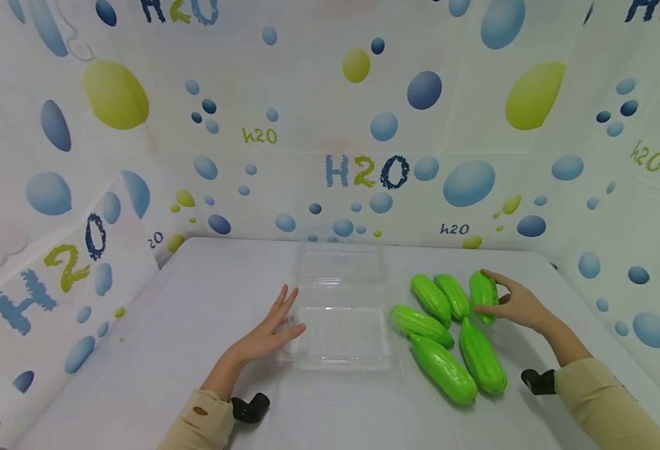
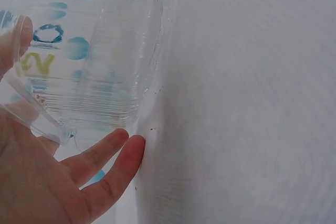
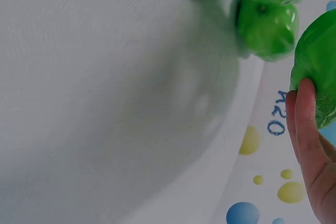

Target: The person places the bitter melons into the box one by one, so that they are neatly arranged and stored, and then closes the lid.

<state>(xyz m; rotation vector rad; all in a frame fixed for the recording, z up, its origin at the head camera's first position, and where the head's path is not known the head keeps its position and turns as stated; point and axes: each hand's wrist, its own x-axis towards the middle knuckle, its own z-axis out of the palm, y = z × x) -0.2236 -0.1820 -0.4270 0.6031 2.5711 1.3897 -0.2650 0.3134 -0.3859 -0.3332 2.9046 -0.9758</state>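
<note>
My right hand pinches a shiny green cucumber between thumb and fingers at the back of a small group of cucumbers. The right wrist view shows fingertips pressed against that cucumber. Several more lie loosely together on the table, one cucumber nearest the front. At the middle is a clear plastic box, its hinged lid laid back. My left hand is at the box's left side, fingers spread and fairly straight. In the left wrist view, fingers are beside the box wall.
A white cloth covers the table. Behind it and at both sides hangs a white curtain printed with blue and green drops and H2O lettering. A black wrist camera sits by the left cuff, another black camera by the right.
</note>
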